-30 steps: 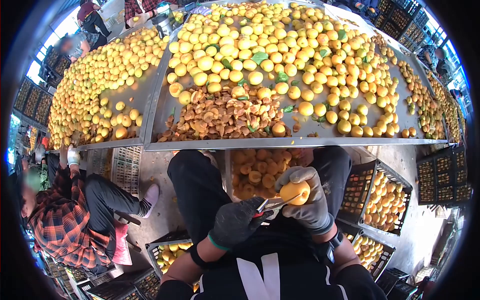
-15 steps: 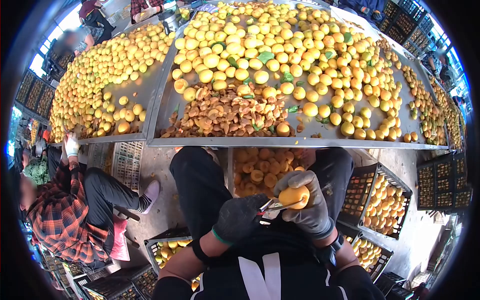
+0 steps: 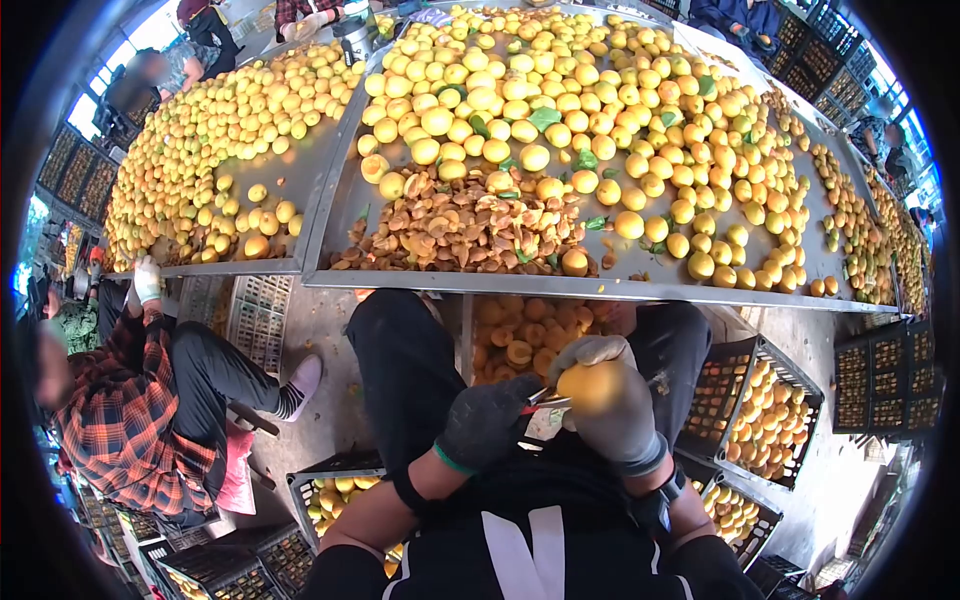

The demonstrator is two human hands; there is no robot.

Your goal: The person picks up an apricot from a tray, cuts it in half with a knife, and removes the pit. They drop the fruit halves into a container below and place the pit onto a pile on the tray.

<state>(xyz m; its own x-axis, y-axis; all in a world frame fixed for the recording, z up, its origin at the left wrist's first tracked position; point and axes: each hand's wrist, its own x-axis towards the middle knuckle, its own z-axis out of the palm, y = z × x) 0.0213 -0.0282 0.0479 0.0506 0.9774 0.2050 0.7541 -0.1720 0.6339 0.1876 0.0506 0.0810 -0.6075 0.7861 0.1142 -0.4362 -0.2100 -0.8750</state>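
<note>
My left hand (image 3: 485, 425), in a dark glove with a green cuff edge, is closed round a thin metal tool (image 3: 548, 404) with a bit of red at its handle. Its exact kind is hard to make out; its metal end reaches the apricot. Held in my right hand (image 3: 618, 420), in a grey glove, is a yellow-orange apricot (image 3: 580, 385), partly blurred. The two hands meet above my lap. Just beyond them, between my knees, a container of opened apricots (image 3: 515, 335) sits below the table edge.
A metal table (image 3: 600, 285) in front bears whole apricots (image 3: 540, 90), leaves and a pile of brown pits (image 3: 460, 225). Black crates of apricots (image 3: 765, 415) stand at my right, another crate (image 3: 340, 500) at my left. A person in a plaid shirt (image 3: 120, 425) sits at left.
The apricot has turned slightly in my right hand and its outline is blurred. My left hand and the tool have shifted a little to the right. The view has tilted slightly.
</note>
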